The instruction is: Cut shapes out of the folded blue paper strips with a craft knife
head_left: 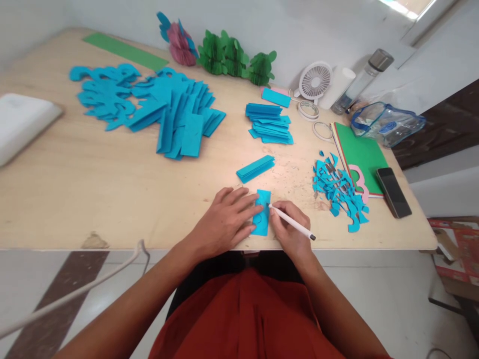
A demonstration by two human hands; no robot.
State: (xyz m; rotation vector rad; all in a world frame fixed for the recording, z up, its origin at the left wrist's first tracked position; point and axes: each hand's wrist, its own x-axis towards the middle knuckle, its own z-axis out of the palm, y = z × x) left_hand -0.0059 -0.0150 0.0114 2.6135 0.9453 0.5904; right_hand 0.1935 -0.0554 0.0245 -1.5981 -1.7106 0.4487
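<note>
A small blue folded paper (264, 214) lies upright before me near the table's front edge, with dark curved pen lines on it. My left hand (228, 218) rests flat, fingers spread, its fingertips on the paper's left side. In my right hand (293, 227) is a white pen (294, 222) with a dark end cap. Its tip is at the paper's right edge. Just beyond lies another folded blue paper strip (255, 169). Farther back sits a stack of folded blue papers (269, 123).
Blue paper scraps (337, 187) lie right of my hands, beside a green-covered book (361, 154) and a phone (393, 192). Cut blue papers (179, 109) are heaped left. Green paper ornaments (224, 52), a small fan (315, 81) and a bottle (361, 82) line the wall.
</note>
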